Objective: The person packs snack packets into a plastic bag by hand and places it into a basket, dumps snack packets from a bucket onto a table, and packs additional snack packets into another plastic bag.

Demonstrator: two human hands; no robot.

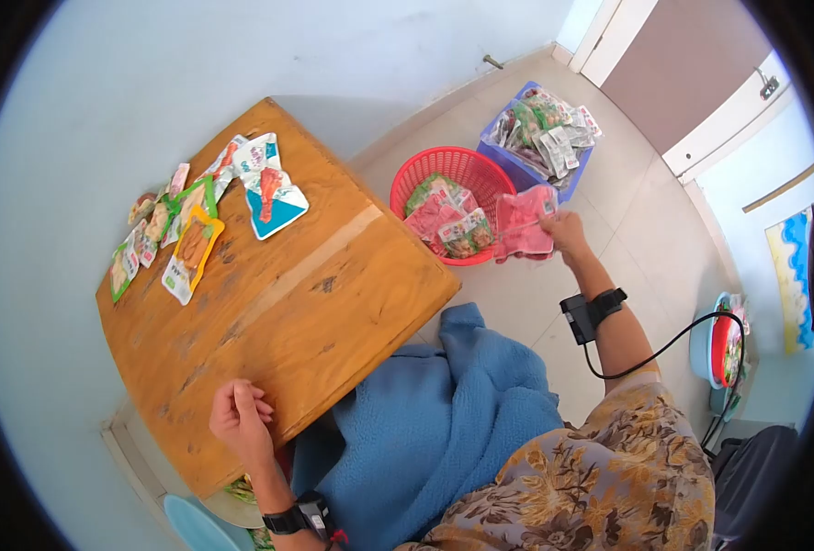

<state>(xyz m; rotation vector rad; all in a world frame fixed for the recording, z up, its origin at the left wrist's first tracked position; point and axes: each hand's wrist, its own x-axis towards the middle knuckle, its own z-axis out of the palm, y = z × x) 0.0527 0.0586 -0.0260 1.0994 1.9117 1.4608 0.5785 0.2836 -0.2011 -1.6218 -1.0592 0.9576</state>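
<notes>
My right hand (568, 234) is closed on the edge of a flat plastic packet with pink-red contents (526, 220). The packet hangs beside the right rim of a red plastic basket (407, 179), partly in front of it. More sealed food packets (448, 216) lie inside that basket. Over the near edge of the wooden table (269, 367), my left hand (240, 413) rests with its fingers loosely curled in and nothing visible in them. Toward the table's far left lie several food packets, among them a yellow-edged pack (194, 253) and a white-and-blue pack with a drumstick picture (274, 197).
A blue-purple basket (570, 188) heaped with packets (545, 133) stands on the floor behind the red one. A blue cloth (435, 404) covers my lap. At the right are tubs (704, 344) by the wall; a light-blue basin (196, 525) is at lower left.
</notes>
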